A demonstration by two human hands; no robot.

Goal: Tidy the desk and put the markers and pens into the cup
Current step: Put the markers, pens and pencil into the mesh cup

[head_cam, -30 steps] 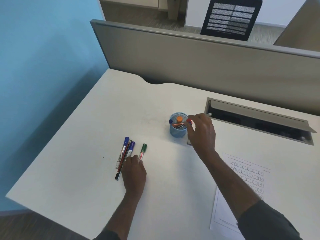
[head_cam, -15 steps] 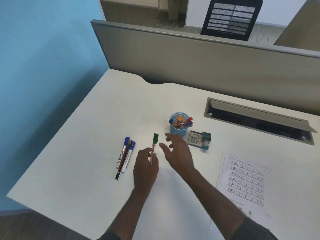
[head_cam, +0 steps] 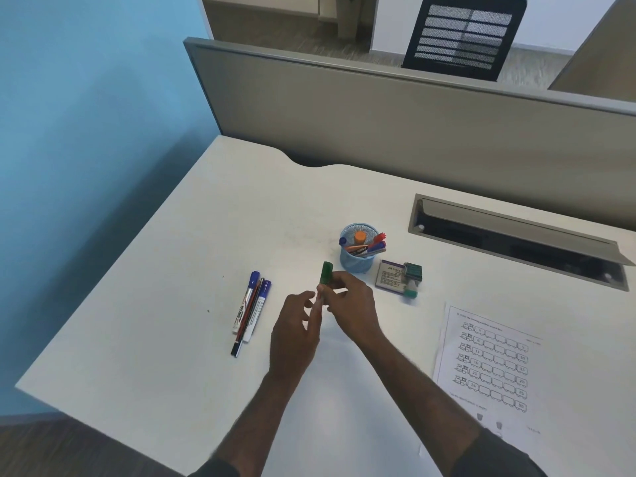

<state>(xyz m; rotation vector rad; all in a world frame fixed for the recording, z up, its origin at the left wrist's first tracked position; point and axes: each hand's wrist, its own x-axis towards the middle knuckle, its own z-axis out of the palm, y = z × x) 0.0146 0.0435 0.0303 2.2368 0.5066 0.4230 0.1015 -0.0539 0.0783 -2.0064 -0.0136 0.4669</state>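
Both hands meet on the green marker [head_cam: 325,275]: the right hand [head_cam: 349,304] pinches it just below its cap, while the left hand [head_cam: 296,325] has loosely curled fingers against its lower barrel. It stands nearly upright, just in front of the blue mesh cup [head_cam: 359,251]. Two blue-capped markers [head_cam: 253,306] and a slim pen [head_cam: 246,321] lie together on the smooth white desk [head_cam: 172,321].

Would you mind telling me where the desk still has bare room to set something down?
Bare patches: the far white desk between partition and blue mesh cup; the near-left corner beside the loose markers. Crowded: around the cup, staples box and worksheet.
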